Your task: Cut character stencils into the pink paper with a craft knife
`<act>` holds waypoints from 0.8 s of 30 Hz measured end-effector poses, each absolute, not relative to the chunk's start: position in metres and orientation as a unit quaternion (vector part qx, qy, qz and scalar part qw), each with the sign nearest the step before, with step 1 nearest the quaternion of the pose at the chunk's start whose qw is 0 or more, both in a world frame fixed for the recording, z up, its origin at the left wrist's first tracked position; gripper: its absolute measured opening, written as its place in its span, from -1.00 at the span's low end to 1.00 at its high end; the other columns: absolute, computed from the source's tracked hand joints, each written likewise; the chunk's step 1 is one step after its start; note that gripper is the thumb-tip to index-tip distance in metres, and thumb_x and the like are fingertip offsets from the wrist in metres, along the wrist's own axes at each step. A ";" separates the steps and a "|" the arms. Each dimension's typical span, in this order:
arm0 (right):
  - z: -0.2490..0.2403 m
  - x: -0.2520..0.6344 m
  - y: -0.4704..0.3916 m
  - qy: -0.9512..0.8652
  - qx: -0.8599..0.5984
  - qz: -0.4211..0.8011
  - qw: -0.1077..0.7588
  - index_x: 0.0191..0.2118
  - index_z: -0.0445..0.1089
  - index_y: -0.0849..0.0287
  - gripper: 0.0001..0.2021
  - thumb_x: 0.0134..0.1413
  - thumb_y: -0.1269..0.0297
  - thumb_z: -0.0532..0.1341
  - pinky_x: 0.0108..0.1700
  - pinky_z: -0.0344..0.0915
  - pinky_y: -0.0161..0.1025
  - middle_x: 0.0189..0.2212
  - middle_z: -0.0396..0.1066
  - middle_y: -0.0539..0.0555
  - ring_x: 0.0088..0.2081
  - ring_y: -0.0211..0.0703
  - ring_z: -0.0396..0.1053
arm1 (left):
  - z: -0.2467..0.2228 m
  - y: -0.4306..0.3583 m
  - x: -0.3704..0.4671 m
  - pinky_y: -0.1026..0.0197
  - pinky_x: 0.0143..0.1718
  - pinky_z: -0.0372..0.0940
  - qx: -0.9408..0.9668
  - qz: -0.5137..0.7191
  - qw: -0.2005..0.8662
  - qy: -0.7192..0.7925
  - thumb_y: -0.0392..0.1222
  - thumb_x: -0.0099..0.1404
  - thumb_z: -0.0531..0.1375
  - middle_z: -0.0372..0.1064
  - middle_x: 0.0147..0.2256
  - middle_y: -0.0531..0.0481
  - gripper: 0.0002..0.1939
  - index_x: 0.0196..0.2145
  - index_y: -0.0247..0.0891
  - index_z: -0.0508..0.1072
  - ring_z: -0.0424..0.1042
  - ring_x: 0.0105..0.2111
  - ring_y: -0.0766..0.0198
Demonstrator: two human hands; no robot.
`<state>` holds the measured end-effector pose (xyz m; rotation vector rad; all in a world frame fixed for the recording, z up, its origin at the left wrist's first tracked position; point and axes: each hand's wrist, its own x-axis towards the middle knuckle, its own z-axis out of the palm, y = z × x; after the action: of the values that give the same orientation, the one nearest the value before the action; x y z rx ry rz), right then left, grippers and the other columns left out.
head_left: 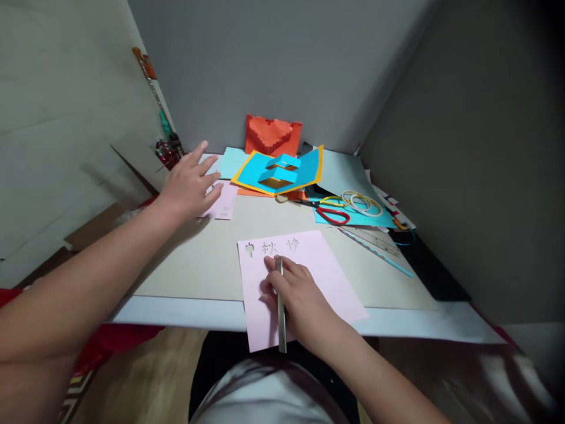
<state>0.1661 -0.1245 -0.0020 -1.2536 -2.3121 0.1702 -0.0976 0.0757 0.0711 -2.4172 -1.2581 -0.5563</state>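
A pink sheet (326,277) with cut-out characters along its top lies at the table's front edge, its lower left corner hanging past it. My right hand (293,291) rests on this sheet, fingers wrapped round a slim metallic tool (281,312); the tool's tip is hidden by the fingers. Raised at the left, my left hand (189,182) has its fingers spread and holds nothing. Just beyond its fingertips lies a smaller pink piece (226,203) with small cut marks.
Behind are a blue and yellow pop-up card (304,171) and a red heart card (273,136). Red-handled scissors (333,216), yellow-and-white rings (362,204) and a light blue striped stick (375,252) lie at the right. Brushes (152,82) stand at the left.
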 end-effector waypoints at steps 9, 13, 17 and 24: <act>0.005 0.182 -0.136 -0.841 -0.408 0.127 0.331 0.04 0.45 0.18 -0.76 0.31 0.26 0.26 0.04 0.46 0.07 0.05 0.48 0.13 0.03 -0.02 0.48 | 0.038 0.065 -0.173 -0.18 0.11 0.36 -0.731 -0.096 0.205 -0.644 -0.03 0.44 0.23 0.31 0.17 -0.18 -0.60 0.14 -0.25 0.39 0.39 0.10 0.00; -0.004 0.223 -0.139 -0.790 -0.479 0.088 0.373 0.06 0.44 0.17 -0.74 0.32 0.22 0.25 0.05 0.45 0.08 0.07 0.47 0.14 0.03 -0.02 0.47 | 0.031 0.054 -0.188 -0.08 0.08 0.36 -0.701 -0.043 0.189 -0.686 -0.04 0.49 0.17 0.37 0.10 -0.09 -0.67 0.06 -0.34 0.44 0.45 0.03 -0.02; -0.024 0.271 -0.135 -0.745 -0.565 0.021 0.354 0.09 0.42 0.16 -0.69 0.31 0.17 0.25 0.03 0.46 0.07 0.08 0.45 0.15 0.02 -0.02 0.47 | 0.016 0.047 -0.184 -0.09 0.01 0.43 -0.667 -0.004 0.164 -0.727 -0.03 0.45 0.23 0.37 0.09 -0.16 -0.61 0.12 -0.27 0.39 0.45 0.01 0.06; -0.040 0.290 -0.135 -0.728 -0.622 0.006 0.289 0.17 0.38 0.15 -0.59 0.29 0.12 0.27 0.19 0.32 0.25 0.20 0.38 0.19 0.18 0.12 0.38 | -0.002 0.044 -0.170 -0.09 0.00 0.43 -0.652 0.013 0.155 -0.742 -0.04 0.45 0.23 0.37 0.09 -0.16 -0.62 0.12 -0.27 0.39 0.45 0.00 0.07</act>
<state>0.2905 -0.1355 -0.0401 -1.6606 -1.9423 0.0165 -0.1700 0.0443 -0.0017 -1.8675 -2.1260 0.0374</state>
